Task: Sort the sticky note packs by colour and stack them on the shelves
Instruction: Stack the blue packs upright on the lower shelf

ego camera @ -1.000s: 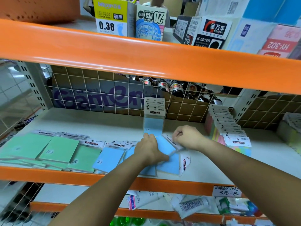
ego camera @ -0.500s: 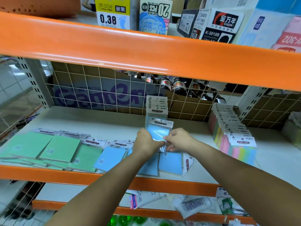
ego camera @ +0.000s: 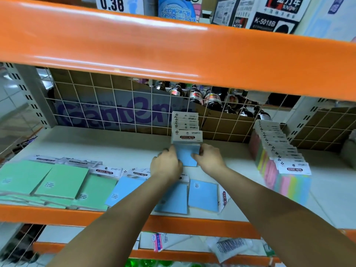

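Note:
A row of blue sticky note packs stands upright at the middle of the white shelf. Its front pack is held on both sides: my left hand grips its left edge and my right hand its right edge. More blue packs lie flat near the shelf's front edge under my forearms. Green packs lie flat at the front left. A row of multicolour packs stands at the right.
An orange beam of the upper shelf hangs just above. A wire grid backs the shelf, with a cardboard box and dark bottles behind it. Boxes sit on the top shelf, loose packets on the lower one.
Both hands lifted a blue pack from the flat pile and carried it back against the front of the upright blue row. The camera moved closer.

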A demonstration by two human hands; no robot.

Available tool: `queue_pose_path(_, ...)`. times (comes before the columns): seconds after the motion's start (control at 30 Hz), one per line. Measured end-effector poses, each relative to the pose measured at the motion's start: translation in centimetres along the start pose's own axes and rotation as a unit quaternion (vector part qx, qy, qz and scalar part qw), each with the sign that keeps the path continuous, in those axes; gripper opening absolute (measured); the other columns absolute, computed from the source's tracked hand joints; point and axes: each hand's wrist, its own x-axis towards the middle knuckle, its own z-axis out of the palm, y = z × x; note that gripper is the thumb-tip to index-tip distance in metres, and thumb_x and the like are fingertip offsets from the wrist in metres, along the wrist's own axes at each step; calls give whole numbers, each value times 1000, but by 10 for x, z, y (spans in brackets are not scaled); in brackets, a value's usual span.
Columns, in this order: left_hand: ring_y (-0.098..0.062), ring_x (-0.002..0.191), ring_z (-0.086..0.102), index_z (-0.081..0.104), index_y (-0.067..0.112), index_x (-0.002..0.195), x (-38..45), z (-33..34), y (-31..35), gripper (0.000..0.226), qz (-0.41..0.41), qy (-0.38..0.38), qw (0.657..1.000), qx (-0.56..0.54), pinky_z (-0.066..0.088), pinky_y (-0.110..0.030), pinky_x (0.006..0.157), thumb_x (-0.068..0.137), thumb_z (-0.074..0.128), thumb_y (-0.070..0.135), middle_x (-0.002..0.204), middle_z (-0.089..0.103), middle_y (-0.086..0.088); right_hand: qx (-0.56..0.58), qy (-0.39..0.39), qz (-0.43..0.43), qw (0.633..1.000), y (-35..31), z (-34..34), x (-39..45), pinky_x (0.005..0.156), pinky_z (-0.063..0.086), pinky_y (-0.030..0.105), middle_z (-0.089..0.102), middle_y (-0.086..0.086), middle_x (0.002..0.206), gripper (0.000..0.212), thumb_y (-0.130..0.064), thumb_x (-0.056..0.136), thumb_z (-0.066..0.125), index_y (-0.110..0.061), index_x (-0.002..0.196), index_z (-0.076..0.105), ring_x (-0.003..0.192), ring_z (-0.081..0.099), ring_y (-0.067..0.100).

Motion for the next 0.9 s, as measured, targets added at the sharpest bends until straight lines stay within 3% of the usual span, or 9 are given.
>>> queue_pose_path(0.2,-35,99,58,34,13,128,8,8,-7,39,-10,-5,1000,4,36,-33,71,91,45,15,111,61,-12,-6,7,24,1000,7,13,7,79,53,33,67,11,108,31,-14,89,62,-14,120,56,94,65,29)
queue_pose_path(0.3,-32,96,59,43,13,119,11,12,-9,31,-22,-2,999,23,37,-30,66,89,47,11,106,63,-9,-24,7,35,999,13,18,7,77,54,35,67,11,104,27,-8,86,61,-13,112,57,92,64,30)
queue_pose_path(0.5,-30,102,58,58,12,110,19,15,-11,24,-46,-14,997,61,39,-30,69,87,51,10,109,64,-9,-55,-7,45,997,15,22,9,66,46,28,65,12,100,16,-11,87,63,-8,102,60,90,63,30)
queue_pose_path(0.9,-29,101,60,61,15,107,34,16,-15,24,-62,-5,997,47,40,-28,67,87,50,8,110,63,-8,-71,-8,49,996,16,21,17,68,47,27,68,11,99,17,-20,89,63,-8,100,65,90,65,29)
